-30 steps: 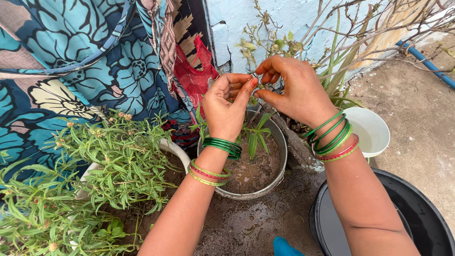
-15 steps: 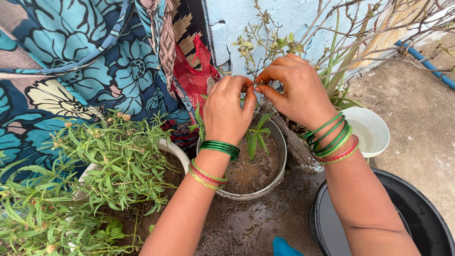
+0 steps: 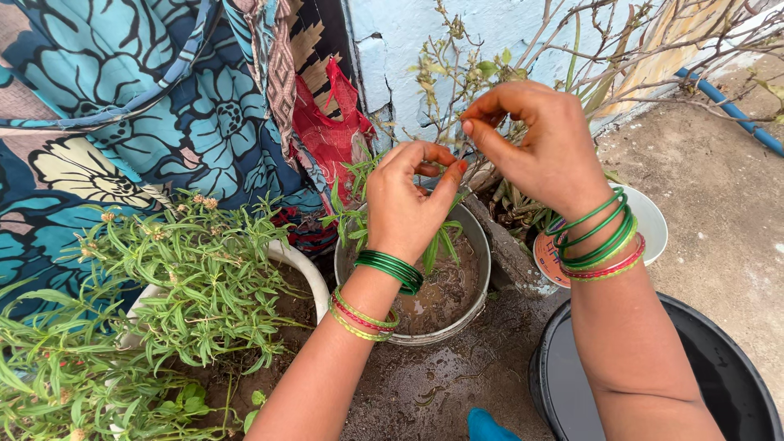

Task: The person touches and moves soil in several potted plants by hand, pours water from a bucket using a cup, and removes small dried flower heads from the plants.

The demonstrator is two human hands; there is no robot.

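Glossy green and red bangles (image 3: 390,269) ring the wrists, the grey pot (image 3: 476,302) looks like dull metal holding wet, shiny mud, the black tub (image 3: 735,359) is smooth plastic, and the patterned cloth (image 3: 122,90) hangs matt.

L hand (image 3: 408,208), R hand (image 3: 543,147), pinching stem (image 3: 467,151), pot (image 3: 482,245)

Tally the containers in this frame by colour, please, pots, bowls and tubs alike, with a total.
White: 2, the plant pot at left and the bowl at right
Grey: 1, the pot of wet soil under the left hand and right hand
Black: 1, the tub at lower right
Total: 4
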